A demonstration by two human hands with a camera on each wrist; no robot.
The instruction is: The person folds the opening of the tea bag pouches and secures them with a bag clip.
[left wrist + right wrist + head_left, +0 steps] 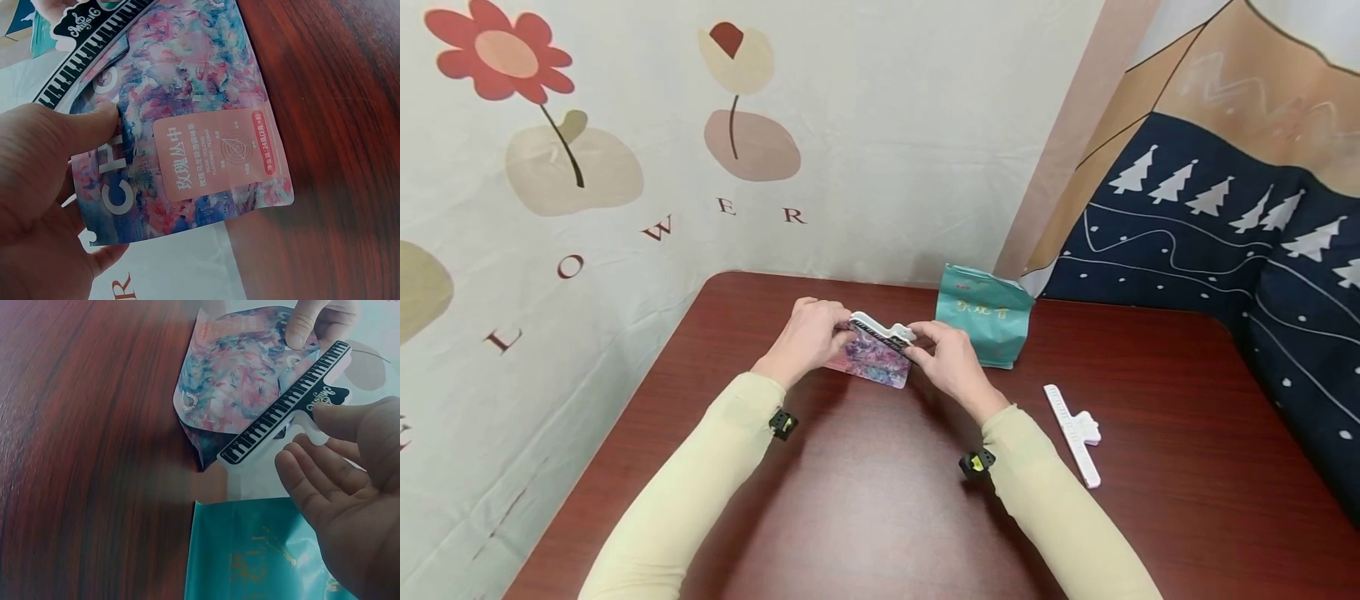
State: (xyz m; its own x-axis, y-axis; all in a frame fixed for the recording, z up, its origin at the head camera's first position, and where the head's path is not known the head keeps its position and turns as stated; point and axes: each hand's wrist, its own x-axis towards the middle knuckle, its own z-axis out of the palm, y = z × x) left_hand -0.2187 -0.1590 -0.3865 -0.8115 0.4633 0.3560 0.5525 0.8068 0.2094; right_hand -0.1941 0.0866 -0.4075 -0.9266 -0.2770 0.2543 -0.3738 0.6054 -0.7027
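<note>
A tea pouch [194, 81] with a pink and blue painted print stands on the table, its top edge pinched by my left hand [808, 337] between thumb and fingers. My right hand [953, 360] pinches the handle of a long sealing clip [281, 412], white with a black piano-key strip. In the right wrist view the clip lies slantwise along the pouch's top edge, overlapping it. The thumb is on the clip's black "Music" tab, and the other fingers are behind it.
A teal bag [985, 321] with gold lettering stands right of the pouch, close behind my right hand. Another white clip [1073, 435] lies on the reddish-brown table [1180, 433] farther right. Printed cloth [880, 167] hangs behind the table.
</note>
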